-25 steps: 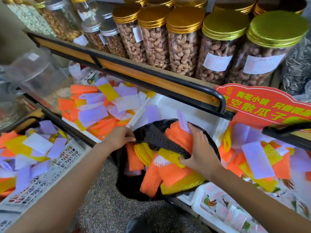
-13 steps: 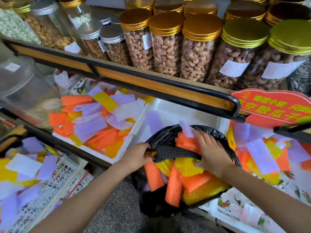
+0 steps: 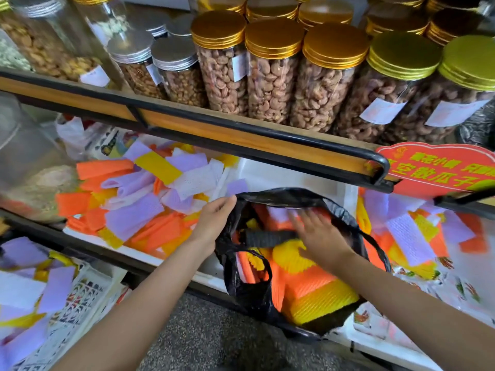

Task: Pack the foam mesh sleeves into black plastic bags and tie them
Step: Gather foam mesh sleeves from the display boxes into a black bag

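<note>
Shop shelving all round, nut jars (image 3: pixel 273 76) up top and trays of loose sleeves (image 3: pixel 139 210) below. The black plastic bag (image 3: pixel 281 195) sits between the trays, crammed with orange and yellow foam mesh sleeves (image 3: pixel 308 287). My left hand (image 3: pixel 217 218) pinches the rim. My right hand (image 3: pixel 318 236), a bit blurry, lies flat with fingers spread on the pile. They look featherlight and springy, so I'd squash first, then grab the thin handle loops (image 3: pixel 229 271).

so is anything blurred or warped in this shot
Head view: the right hand is smeared by motion blur over the sleeves in the black bag, the left hand at its rim is sharp; the wide lens bows the shelf rail, and the gold lids carry soft glare.
</note>
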Available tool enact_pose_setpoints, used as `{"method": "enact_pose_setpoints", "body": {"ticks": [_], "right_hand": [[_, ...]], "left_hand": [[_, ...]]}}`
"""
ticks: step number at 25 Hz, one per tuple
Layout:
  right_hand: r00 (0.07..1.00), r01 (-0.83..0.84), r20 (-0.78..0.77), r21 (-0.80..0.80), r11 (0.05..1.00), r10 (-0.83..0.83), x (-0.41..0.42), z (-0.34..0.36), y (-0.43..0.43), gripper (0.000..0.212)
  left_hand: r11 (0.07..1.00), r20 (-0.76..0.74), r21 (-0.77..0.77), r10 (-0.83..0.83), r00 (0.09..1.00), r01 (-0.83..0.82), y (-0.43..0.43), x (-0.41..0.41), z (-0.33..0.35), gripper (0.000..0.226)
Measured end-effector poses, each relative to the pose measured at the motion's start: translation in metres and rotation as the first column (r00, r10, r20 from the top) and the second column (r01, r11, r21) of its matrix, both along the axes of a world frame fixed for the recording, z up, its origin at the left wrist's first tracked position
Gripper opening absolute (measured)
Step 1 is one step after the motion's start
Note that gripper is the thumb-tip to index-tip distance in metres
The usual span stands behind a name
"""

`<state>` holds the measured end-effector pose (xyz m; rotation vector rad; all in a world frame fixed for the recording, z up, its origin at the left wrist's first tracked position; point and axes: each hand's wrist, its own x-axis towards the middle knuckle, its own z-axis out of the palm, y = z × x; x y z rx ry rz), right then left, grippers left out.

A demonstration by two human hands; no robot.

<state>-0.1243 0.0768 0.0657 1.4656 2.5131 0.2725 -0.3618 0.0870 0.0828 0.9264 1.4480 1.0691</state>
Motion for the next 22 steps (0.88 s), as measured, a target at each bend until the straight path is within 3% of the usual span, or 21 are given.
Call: {"method": "enact_pose_setpoints", "body": {"ticks": [3,6,8,10,13,15,17,19,21,22], "right_hand": [[0.981,0.188,-0.035,-0.032,0.982,-0.189,-0.008,-0.003,0.028,0.085],[0.977,0.205,-0.052,0.013,0.979,-0.204,-0.025,-0.006,0.027,0.081],[0.967,0.225,-0.119,0.0,0.974,-0.224,-0.036,-0.003,0.026,0.069],[0.971,0.163,-0.184,0.045,0.986,-0.152,-0.038,0.001,0.017,0.063],[0.968,0.043,-0.251,0.241,0.97,0.02,-0.026,0.012,-0.006,0.069],[0.954,0.097,-0.301,0.33,0.939,0.007,-0.006,0.015,-0.023,0.07],[0.902,0.334,-0.362,0.238,0.912,-0.236,0.014,0.023,-0.039,0.068],[0.798,0.53,-0.312,-0.046,0.847,-0.517,0.03,0.032,-0.048,0.052],[0.757,0.54,-0.321,-0.185,0.821,-0.569,0.04,0.042,-0.045,0.03],[0.712,0.519,-0.434,-0.204,0.83,-0.552,0.04,0.052,-0.04,0.025]], "left_hand": [[0.993,-0.177,0.087,-0.064,0.982,0.08,-0.014,-0.007,0.005,0.008],[0.998,-0.259,0.021,-0.045,0.965,0.052,-0.036,-0.01,0.004,0.038],[0.999,-0.245,-0.053,-0.016,0.969,0.003,-0.053,-0.012,-0.008,0.057],[0.983,-0.19,-0.173,-0.094,0.977,0.061,-0.072,-0.017,-0.025,0.069],[0.9,-0.091,-0.344,-0.316,0.944,0.268,-0.091,-0.019,-0.04,0.037],[0.9,-0.014,-0.333,-0.304,0.953,0.282,-0.091,-0.017,-0.041,0.016],[0.935,0.067,-0.266,-0.225,0.972,0.235,-0.084,-0.012,-0.033,0.011],[0.961,0.128,-0.228,-0.132,0.983,0.159,-0.073,-0.008,-0.017,0.013],[0.984,0.174,-0.156,-0.057,0.983,0.085,-0.054,-0.008,0.006,0.02],[0.994,0.171,-0.094,-0.046,0.984,0.062,-0.04,-0.01,0.02,0.024]]}}
